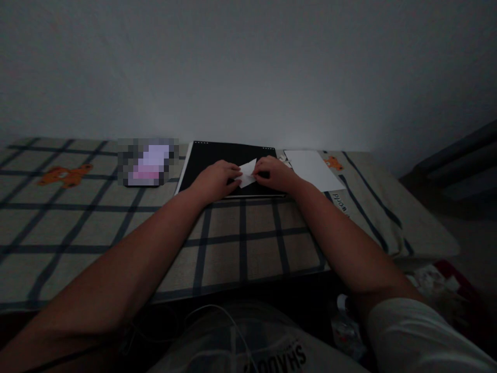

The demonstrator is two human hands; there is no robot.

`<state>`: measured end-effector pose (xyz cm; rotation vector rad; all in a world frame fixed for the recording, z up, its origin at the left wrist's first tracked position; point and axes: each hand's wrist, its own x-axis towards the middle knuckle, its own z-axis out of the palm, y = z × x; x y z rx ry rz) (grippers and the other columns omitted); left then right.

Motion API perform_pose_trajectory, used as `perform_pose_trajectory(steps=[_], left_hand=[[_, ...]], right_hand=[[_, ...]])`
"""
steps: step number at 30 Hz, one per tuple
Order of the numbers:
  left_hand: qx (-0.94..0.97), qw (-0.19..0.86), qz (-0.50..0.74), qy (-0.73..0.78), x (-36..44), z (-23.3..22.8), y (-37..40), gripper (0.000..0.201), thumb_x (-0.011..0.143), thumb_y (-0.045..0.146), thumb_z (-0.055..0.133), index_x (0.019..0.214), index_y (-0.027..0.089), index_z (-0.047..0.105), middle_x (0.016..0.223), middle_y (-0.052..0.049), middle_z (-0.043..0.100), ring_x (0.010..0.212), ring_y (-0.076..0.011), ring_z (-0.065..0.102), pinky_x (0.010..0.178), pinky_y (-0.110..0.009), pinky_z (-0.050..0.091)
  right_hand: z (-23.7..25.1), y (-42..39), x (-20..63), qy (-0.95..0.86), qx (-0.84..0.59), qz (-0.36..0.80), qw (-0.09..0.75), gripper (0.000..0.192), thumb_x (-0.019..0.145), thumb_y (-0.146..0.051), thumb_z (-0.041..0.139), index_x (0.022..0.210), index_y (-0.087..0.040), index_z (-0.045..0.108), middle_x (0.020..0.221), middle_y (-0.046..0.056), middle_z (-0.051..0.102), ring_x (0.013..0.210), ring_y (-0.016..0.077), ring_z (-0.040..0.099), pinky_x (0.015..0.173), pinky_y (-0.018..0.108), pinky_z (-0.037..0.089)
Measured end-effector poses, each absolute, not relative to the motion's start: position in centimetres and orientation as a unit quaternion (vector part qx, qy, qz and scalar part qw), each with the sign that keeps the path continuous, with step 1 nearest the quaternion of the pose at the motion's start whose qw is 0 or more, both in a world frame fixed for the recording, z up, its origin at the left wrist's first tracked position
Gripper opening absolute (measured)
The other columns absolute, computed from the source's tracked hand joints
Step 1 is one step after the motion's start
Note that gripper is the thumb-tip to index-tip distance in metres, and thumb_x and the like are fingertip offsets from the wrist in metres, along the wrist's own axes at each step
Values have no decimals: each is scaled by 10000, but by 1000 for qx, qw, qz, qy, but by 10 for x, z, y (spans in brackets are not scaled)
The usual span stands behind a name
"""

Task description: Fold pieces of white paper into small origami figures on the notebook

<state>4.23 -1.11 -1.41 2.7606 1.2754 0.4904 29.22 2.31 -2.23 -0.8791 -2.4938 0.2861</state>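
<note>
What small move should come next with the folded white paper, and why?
Probably run the right hand along the raised point of the folded white paper to flatten it while the left hand pins it: both hands already grip it on the black pad, and its tip stands up uncreased.

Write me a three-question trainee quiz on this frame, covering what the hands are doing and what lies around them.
1. True or false: both hands touch the folded white paper.
2. What lies under the paper? A) black board B) a plate C) bare cloth
3. Which of the person's hands is nearer the white sheet?

Key:
1. True: left hand and right hand pinch it from either side.
2. A; the board rests on the checked cloth.
3. The right hand.
</note>
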Motion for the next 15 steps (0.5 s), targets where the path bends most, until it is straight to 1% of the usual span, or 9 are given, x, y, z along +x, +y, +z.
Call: perform_pose_trajectory(steps=[5, 10, 15], left_hand=[[894, 33, 160, 417, 43, -13, -12, 412, 982, 383, 532, 1232, 158, 772, 1295, -123, 733, 1232, -319, 629, 1036, -460, 506], [892, 32, 153, 425, 44, -10, -14, 402, 983, 377, 517, 1195, 170, 788, 1261, -116, 748, 1173, -315, 643, 992, -459, 520], [893, 32, 157, 420, 45, -7, -16, 394, 971, 371, 512, 1163, 181, 798, 1226, -111, 760, 1134, -312, 651, 970, -456, 516]], right_hand=[[-20, 22, 291, -910, -320, 109, 240, 129, 862, -213, 592, 893, -223, 717, 998, 82, 700, 1024, 246, 585, 986, 431, 434], [-22, 23, 292, -904, -333, 112, 243, 107, 843, -204, 588, 888, -216, 683, 989, 88, 702, 1001, 251, 593, 964, 429, 445], [-25, 24, 293, -904, -328, 101, 255, 91, 855, -216, 611, 905, -213, 687, 990, 88, 700, 983, 244, 601, 948, 413, 454]])
